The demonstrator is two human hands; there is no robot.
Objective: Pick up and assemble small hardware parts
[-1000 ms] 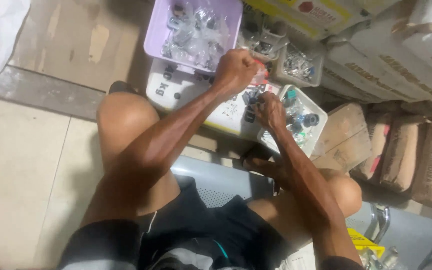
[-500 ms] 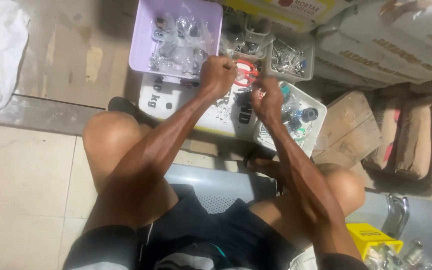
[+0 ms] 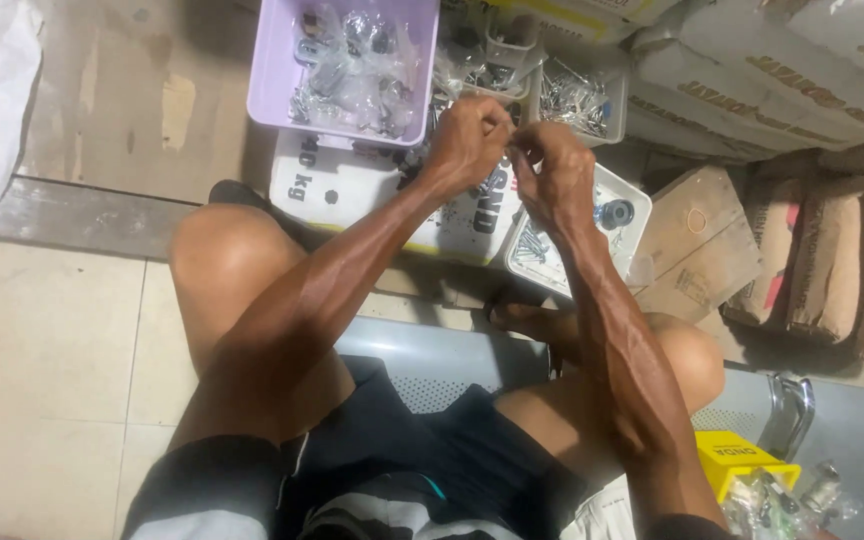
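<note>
While seated on perforated grey metal bench (image 3: pixel 432 365), working over floor. Far left: lilac plastic tub (image 3: pixel 272 75) of bagged metal fittings, beyond left hand. Left hand (image 3: pixel 467 140) clenched, fingertips pinching small item, too small to identify. Right hand (image 3: pixel 552 175) touching it, fingers curled on same item, held between both. Below right: white tray (image 3: pixel 617 190) of small parts.

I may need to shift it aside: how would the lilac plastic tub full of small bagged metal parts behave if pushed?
The lilac tub is probably heavy for its size, since clear bags of metal parts fill it. It should slide rather than tip, being low and wide. It rests partly on a white sack, so it may drag or tilt at the edge.
</note>
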